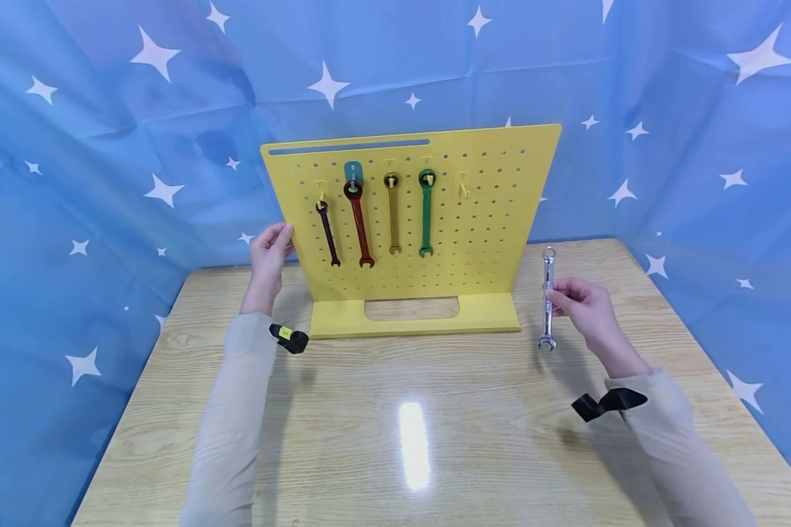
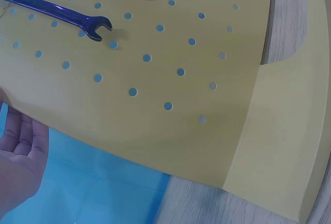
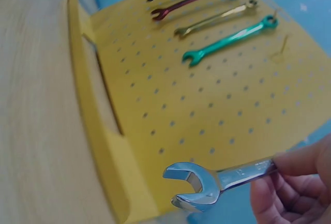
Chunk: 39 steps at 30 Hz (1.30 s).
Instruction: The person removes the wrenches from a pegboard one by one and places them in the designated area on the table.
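Silver metal wrench (image 1: 548, 272) is pinched in our right hand (image 1: 583, 304), right of the yellow perforated board (image 1: 448, 256) our left hand (image 1: 269, 252) grips by its edge; purple, red, gold and green wrenches (image 1: 329, 234) (image 1: 359, 223) (image 1: 393, 216) (image 1: 426, 216) hang beside a yellow hook (image 1: 463, 188).

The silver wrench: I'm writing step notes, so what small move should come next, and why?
Probably bring the silver wrench left toward the bare hook, ring end up. The right hand holds it right of the pegboard, and the green wrench hangs beside that hook, open end down.
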Each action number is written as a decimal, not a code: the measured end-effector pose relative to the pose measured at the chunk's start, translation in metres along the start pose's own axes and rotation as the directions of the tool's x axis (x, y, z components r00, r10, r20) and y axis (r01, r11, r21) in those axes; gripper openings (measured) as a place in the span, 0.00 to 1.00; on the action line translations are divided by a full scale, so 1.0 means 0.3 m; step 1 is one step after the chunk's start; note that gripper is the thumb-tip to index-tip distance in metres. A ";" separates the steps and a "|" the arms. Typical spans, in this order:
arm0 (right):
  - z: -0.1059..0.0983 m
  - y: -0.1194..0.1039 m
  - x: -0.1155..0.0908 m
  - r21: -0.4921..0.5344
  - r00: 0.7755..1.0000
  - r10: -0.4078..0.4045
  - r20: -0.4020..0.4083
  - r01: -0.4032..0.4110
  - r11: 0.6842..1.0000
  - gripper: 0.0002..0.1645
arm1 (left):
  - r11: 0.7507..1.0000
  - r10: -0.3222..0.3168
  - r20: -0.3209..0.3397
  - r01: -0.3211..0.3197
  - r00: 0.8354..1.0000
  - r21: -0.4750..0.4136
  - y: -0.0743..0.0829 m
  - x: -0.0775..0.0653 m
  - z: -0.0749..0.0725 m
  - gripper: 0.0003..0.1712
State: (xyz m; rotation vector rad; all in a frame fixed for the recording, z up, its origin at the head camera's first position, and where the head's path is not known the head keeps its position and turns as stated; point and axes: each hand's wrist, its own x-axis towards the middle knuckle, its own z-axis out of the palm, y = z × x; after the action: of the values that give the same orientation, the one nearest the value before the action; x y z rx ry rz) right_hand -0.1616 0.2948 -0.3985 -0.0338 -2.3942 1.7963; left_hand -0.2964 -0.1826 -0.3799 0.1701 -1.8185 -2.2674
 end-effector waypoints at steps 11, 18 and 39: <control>-0.021 0.095 -0.029 -0.100 0.992 0.118 0.045 -0.113 0.989 0.17 | 1.000 0.000 -0.005 0.000 1.000 -0.029 0.001 0.006 -0.001 0.09; -0.021 0.149 -0.034 -0.081 0.985 0.146 0.090 -0.139 0.987 0.15 | 0.999 -0.002 0.011 0.002 1.000 -0.045 0.004 0.005 -0.004 0.08; -0.001 0.231 -0.028 -0.187 0.954 0.261 0.148 -0.232 0.955 0.18 | 0.999 -0.003 0.015 0.004 1.000 -0.050 0.000 -0.001 -0.003 0.07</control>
State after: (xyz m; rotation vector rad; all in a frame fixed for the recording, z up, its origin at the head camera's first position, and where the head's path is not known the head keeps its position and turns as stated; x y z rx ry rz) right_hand -0.1583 0.3137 -0.4655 -0.2164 -2.7680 1.7537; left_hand -0.2959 -0.1835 -0.3802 0.1486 -1.7674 -2.3201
